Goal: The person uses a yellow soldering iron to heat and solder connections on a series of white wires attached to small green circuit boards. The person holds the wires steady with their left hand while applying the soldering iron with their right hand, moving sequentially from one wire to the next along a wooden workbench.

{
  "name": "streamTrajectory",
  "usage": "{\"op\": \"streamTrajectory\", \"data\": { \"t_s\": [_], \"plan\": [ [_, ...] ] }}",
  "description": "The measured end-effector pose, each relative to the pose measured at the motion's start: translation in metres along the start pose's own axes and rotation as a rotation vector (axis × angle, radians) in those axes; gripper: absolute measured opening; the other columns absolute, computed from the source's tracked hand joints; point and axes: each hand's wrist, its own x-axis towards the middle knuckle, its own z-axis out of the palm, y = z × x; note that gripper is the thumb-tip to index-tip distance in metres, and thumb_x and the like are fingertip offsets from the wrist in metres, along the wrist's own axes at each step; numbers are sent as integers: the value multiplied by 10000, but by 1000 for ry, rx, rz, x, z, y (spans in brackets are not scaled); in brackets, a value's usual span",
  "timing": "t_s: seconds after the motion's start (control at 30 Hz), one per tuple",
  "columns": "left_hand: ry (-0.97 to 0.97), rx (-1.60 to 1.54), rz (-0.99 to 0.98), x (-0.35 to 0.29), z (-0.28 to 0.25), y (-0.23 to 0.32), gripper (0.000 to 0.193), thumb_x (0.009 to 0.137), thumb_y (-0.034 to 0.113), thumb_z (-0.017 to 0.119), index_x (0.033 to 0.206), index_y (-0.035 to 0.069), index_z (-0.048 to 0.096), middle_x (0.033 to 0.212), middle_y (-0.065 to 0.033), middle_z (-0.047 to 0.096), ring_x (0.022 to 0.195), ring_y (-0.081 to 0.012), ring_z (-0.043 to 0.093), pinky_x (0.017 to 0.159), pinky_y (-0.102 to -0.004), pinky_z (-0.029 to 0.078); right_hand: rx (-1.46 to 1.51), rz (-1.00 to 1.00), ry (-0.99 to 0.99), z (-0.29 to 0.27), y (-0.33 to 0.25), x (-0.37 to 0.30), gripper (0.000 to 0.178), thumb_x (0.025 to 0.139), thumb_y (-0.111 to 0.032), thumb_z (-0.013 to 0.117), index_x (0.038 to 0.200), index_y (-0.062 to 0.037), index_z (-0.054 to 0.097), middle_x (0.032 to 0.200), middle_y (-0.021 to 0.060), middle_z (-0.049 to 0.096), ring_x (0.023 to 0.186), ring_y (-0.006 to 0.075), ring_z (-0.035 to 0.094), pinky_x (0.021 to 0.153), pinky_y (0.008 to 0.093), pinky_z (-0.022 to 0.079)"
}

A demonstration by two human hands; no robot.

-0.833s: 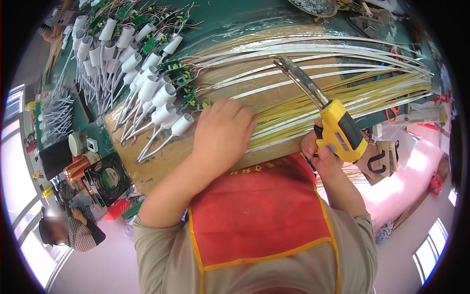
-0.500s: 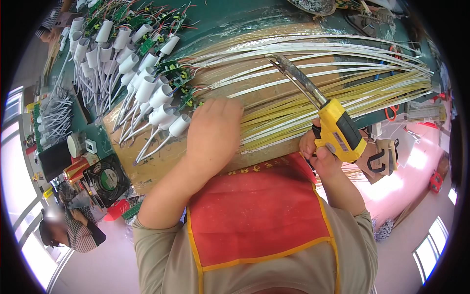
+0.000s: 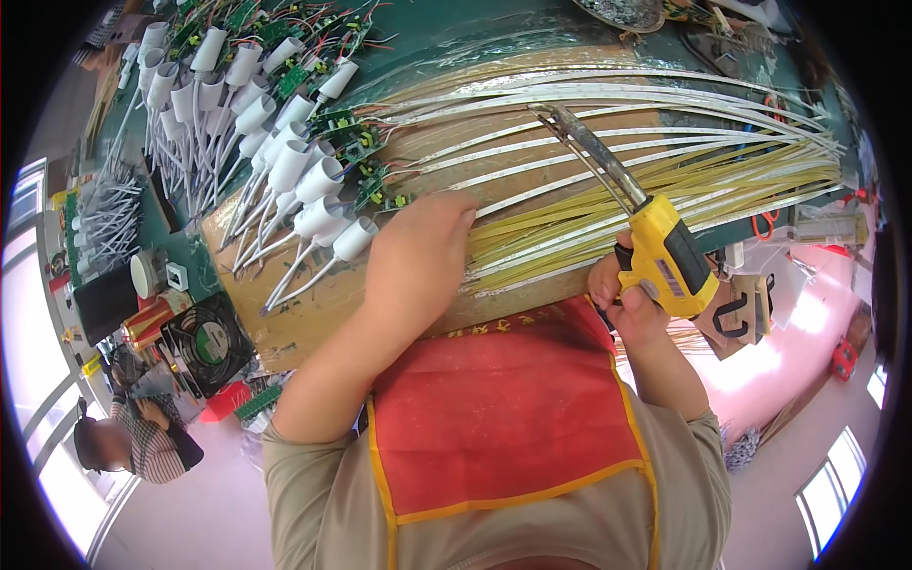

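My right hand (image 3: pixel 622 290) is closed around the grip of a yellow-and-black soldering gun (image 3: pixel 673 256), whose long metal tip section slants up and left over the strips. My left hand (image 3: pixel 418 252) rests at the left ends of the strips, its fingers curled; what they grip is hidden beneath the hand. Long white LED strips (image 3: pixel 570 143) and a bundle of yellowish ones (image 3: pixel 608 223) stretch to the right across a brown board (image 3: pixel 532 293). Just left of the left hand are green circuit boards (image 3: pixel 385 176) with thin red wires, and white tube-shaped housings (image 3: pixel 354 239) trailing white cables.
At the left stand a black fan (image 3: pixel 204 347) and a pile of white cables (image 3: pixel 111 223). A round metal dish (image 3: pixel 622 11) sits at the far edge. Red-handled scissors (image 3: pixel 765 223) lie at right. Another person (image 3: pixel 142 432) is at the lower left.
The view has shifted slightly, so the bench appears a little farther right. My left fingers look slightly more curled. The soldering gun keeps nearly the same pose in my right hand.
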Motion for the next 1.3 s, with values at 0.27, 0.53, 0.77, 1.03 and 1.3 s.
{"op": "streamTrajectory", "data": {
  "t_s": [0.27,0.53,0.77,1.03,1.3],
  "plan": [
    [227,226,264,-7,5,-10,189,813,67,687,1001,76,677,963,-96,634,822,-304,621,724,-396,509,22,-31,-18,-3,4,0,659,867,-308,719,1359,5,412,708,48,516,581,134,469,533,264,399],
    [99,167,261,-17,-4,1,197,772,69,709,966,55,678,932,-104,621,846,-301,605,734,-394,496,-49,-37,-16,-3,1,-1,675,869,-376,723,1361,-32,413,696,32,491,582,131,452,559,280,393],
    [-82,164,175,-15,-2,7,132,811,109,673,931,55,657,928,-108,611,866,-318,594,755,-422,490,-3,-18,-17,-1,1,1,672,871,-358,717,1359,-14,409,698,38,497,585,132,459,551,271,390],
    [-17,127,170,-17,-3,7,92,856,119,652,923,57,643,898,-117,634,857,-322,620,752,-417,500,-2,13,-8,0,-1,0,687,860,-375,731,1367,-39,412,696,31,489,585,127,446,561,278,386],
    [-122,125,4,-21,-4,4,121,871,159,646,964,83,655,851,-136,656,759,-353,640,671,-431,517,-10,8,-9,0,-2,1,685,861,-372,727,1365,-33,412,697,34,489,577,127,442,554,275,386]
  ]
}}
